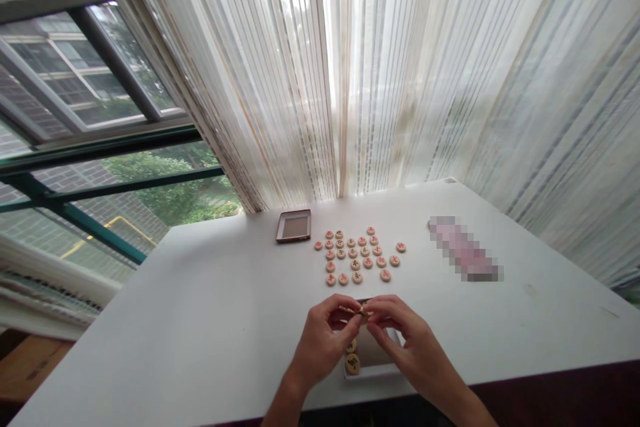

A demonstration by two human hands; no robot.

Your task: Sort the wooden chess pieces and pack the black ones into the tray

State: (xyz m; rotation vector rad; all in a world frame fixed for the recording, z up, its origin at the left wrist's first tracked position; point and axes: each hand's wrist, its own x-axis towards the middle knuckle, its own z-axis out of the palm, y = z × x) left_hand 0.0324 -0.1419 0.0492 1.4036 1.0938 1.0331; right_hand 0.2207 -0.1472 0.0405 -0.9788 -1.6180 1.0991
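Above an open white box [371,371], both of my hands meet at the fingertips around a small round xiangqi piece [363,313]. My left hand [326,335] pinches it from the left, thumb and fingers closed. From the other side my right hand [406,333] grips it too, partly hiding it. Inside the box, along its left wall, lies a wooden xiangqi piece with a black character [353,364]; another piece [351,345] sits just behind it, half covered by my left hand. Fingers hide the far part of the box.
Loose xiangqi pieces [354,253] with red or black characters lie in rough rows beyond the box on the white table [200,320]. A shallow box lid [294,226] lies behind them to the left. A blurred pinkish object [463,248] is at the right. Curtains and a window border the table.
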